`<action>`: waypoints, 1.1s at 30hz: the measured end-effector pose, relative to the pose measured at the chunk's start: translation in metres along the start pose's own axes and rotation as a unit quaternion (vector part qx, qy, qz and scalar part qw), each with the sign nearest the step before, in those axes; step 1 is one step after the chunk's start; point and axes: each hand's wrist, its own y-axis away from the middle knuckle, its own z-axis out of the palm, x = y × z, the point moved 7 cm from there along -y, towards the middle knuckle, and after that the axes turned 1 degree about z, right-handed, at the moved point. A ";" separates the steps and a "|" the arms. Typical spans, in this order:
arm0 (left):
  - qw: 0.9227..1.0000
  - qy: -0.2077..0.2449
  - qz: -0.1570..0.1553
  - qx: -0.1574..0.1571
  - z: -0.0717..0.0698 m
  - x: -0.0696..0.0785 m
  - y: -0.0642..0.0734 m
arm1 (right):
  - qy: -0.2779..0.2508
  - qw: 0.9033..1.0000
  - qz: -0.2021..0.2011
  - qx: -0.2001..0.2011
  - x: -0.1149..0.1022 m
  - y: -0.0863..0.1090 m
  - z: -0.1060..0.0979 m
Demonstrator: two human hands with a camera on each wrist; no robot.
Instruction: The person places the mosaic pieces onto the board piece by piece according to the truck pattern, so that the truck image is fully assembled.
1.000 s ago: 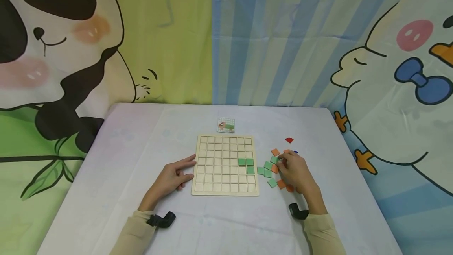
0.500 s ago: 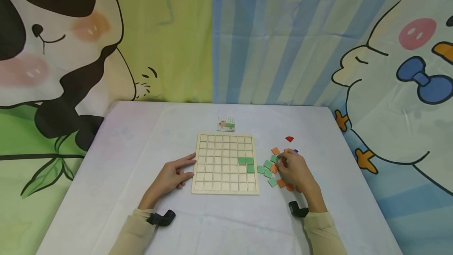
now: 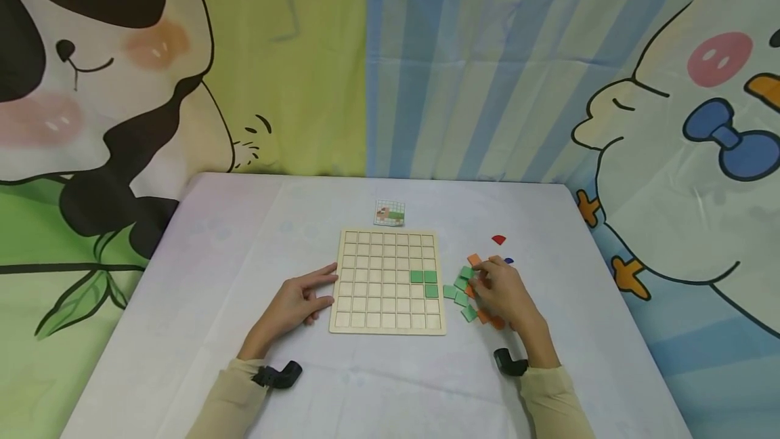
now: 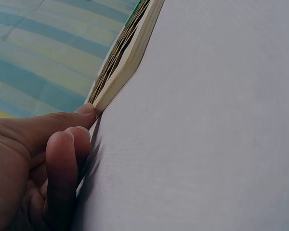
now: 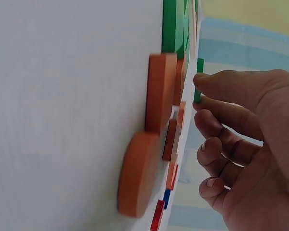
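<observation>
A pale wooden grid board [image 3: 376, 301] lies on the table, with a few green square tiles [image 3: 430, 276] set in cells on its right side. At the board's left edge rests my left hand [image 3: 295, 300], fingertips touching the rim. In the left wrist view a fingertip [image 4: 85, 109] meets the board's side [image 4: 135, 57]. My right hand [image 3: 504, 290] is over the loose pieces to the board's right. Seen from the right wrist, its thumb and index finger pinch a green square tile [image 5: 199, 79] just off the tabletop. Under that hand lie green tiles [image 3: 461, 298] and orange pieces [image 5: 160, 94], partly hidden.
Behind the board lies a small picture card [image 3: 389, 213] with a coloured grid. A red fan-shaped piece [image 3: 498, 240] and a blue piece [image 3: 509, 261] lie beyond the right hand. White cloth covers the table [image 3: 274, 222]; printed curtains [image 3: 475, 66] hang behind it.
My right hand has shifted slightly left with the green tile, toward the board. My left hand has stayed at the board's edge.
</observation>
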 end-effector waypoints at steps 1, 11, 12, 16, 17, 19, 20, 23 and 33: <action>1.000 0.000 0.000 0.000 0.000 0.000 0.000 | -0.004 1.000 -0.004 0.000 -0.003 0.000 0.001; 1.000 0.003 -0.003 0.001 0.000 0.000 0.001 | -0.011 0.998 -0.050 -0.023 -0.032 -0.001 0.020; 1.000 0.003 -0.004 0.002 0.000 0.001 0.001 | -0.009 0.998 -0.054 -0.023 -0.034 -0.001 0.022; 1.000 0.000 -0.003 0.002 0.000 0.001 0.001 | 0.000 0.998 -0.064 -0.022 -0.044 0.000 0.028; 1.000 0.000 -0.003 0.002 0.000 0.001 0.001 | 0.001 0.997 -0.068 -0.021 -0.047 0.001 0.029; 1.000 0.000 -0.002 0.001 0.000 0.001 0.001 | 0.001 0.997 -0.079 -0.022 -0.053 0.002 0.031; 1.000 0.001 -0.002 0.001 0.001 0.001 0.001 | -0.001 0.996 -0.086 -0.022 -0.056 0.002 0.032; 1.000 0.003 -0.002 -0.001 0.001 0.001 0.001 | -0.002 0.994 -0.110 -0.021 -0.066 0.004 0.034; 1.000 0.000 0.008 -0.001 0.000 0.001 0.000 | -0.001 0.990 -0.141 -0.024 -0.083 0.005 0.041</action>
